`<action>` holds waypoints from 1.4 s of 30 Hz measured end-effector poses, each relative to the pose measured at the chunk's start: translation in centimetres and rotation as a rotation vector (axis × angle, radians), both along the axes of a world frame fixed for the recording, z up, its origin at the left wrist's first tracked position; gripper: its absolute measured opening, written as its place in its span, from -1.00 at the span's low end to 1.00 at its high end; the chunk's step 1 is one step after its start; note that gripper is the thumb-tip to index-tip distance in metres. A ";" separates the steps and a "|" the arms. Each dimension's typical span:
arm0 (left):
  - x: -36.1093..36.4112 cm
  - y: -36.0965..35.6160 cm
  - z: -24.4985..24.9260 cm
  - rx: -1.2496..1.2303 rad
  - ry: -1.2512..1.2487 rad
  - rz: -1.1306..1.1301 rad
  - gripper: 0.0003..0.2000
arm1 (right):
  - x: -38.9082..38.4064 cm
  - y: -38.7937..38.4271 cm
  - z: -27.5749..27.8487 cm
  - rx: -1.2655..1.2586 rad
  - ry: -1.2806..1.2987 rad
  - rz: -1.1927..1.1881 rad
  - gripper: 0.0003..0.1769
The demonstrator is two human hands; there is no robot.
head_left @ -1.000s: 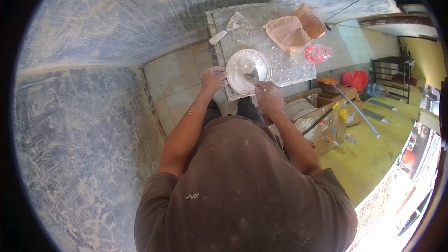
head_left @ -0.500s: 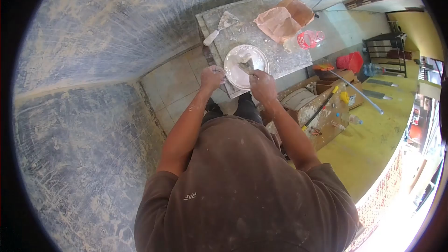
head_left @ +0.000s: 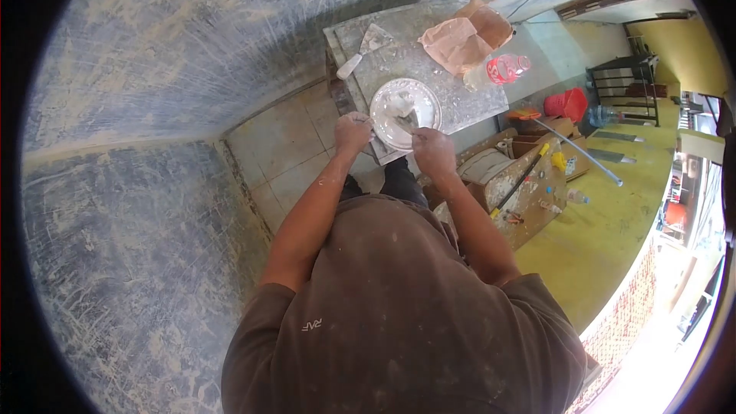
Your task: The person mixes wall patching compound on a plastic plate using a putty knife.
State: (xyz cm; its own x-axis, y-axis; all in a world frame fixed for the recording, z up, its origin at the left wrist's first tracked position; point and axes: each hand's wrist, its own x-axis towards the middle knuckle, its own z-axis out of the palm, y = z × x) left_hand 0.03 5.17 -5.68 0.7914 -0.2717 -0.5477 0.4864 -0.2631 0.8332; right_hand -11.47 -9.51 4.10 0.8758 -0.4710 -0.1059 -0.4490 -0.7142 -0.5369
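Observation:
A round white dish (head_left: 437, 116) sits at the front of a worn grey table, with pale wet paste (head_left: 398, 103) inside it. At its left edge, my left hand (head_left: 353, 134) is closed, fingertips at the rim. My right hand (head_left: 435, 154) grips a small putty knife (head_left: 409, 118) at the lower right of the dish. The blade dips into the paste, and its handle is mostly hidden in my fist. Farther back on the left lies a wide scraper (head_left: 366, 49) with a white handle.
The table (head_left: 452, 111) also bears a crumpled brown paper bag (head_left: 452, 42) and a plastic bottle with a red label (head_left: 502, 70). Smeared grey walls stand left and ahead. On the right are cardboard boxes (head_left: 529, 180), a red bucket (head_left: 566, 104) and a long-handled tool (head_left: 579, 149).
The putty knife's blade has shifted slightly within the dish, and more white paste shows behind it. Both hands stay at the dish. The view has tilted slightly.

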 end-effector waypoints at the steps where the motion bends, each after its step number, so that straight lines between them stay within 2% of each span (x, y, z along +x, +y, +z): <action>1: -0.1 -0.1 -0.3 -0.001 0.002 -0.001 -0.89 | -0.1 0.1 1.0 0.062 0.013 -0.065 -0.77; 4: -0.4 -0.6 -0.5 -0.028 0.067 0.058 -0.89 | 1.0 -0.3 -0.2 -0.026 0.004 -0.032 -0.77; 8: 0.1 -1.3 -1.2 0.070 -0.046 0.052 -0.89 | 0.5 0.3 -0.9 -0.001 0.006 -0.096 -0.76; 10: -0.7 -1.2 -2.6 0.091 -0.049 0.066 -0.89 | 0.1 0.3 1.3 0.055 0.041 -0.128 -0.74; 12: -0.4 -1.4 -3.8 0.150 -0.098 0.052 -0.89 | 1.9 -0.7 0.3 0.026 -0.007 -0.115 -0.74; 15: -0.2 -1.1 -2.9 0.100 -0.061 0.009 -0.87 | 3.2 -0.8 -3.9 -0.003 -0.018 -0.117 -0.74; 19: -0.5 -1.2 -0.9 0.097 -0.039 0.028 -0.88 | 0.6 0.7 -2.7 0.002 -0.125 -0.083 -0.78; 22: 0.0 -1.3 -0.1 0.107 0.017 0.063 -0.91 | 1.1 0.4 -1.3 0.023 -0.066 -0.082 -0.77; 25: -0.8 -1.0 0.0 0.076 -0.034 0.015 -0.92 | 2.4 1.3 -3.0 0.043 -0.060 -0.073 -0.77; 30: -0.6 -1.1 2.0 0.061 -0.004 0.052 -0.90 | -0.9 -0.1 -3.0 -0.014 -0.052 -0.053 -0.78; 33: -0.3 -1.2 0.3 0.091 -0.009 0.006 -0.89 | -2.3 -1.2 -0.6 0.047 -0.084 -0.124 -0.77; 35: -0.3 -1.0 -0.6 0.065 -0.015 -0.002 -0.89 | -2.8 -1.1 -1.9 0.102 -0.017 -0.150 -0.77; 37: -0.2 -1.1 0.2 0.036 -0.030 -0.019 -0.89 | -2.5 0.1 -2.3 0.120 0.104 -0.203 -0.77; 40: -0.3 -1.0 1.4 0.077 -0.004 -0.021 -0.90 | -0.9 1.3 -2.5 0.127 -0.027 -0.204 -0.76; 42: -0.2 -1.0 1.9 0.052 0.022 -0.013 -0.89 | 0.1 0.6 -1.9 0.128 -0.008 -0.218 -0.75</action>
State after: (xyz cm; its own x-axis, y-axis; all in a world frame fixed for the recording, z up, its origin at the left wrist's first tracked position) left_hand -0.13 4.12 -3.77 0.7756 -0.2524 -0.5785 0.5006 -0.3122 0.8074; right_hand -11.34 -8.96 2.19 0.7561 -0.6320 -0.1701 -0.5803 -0.5271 -0.6208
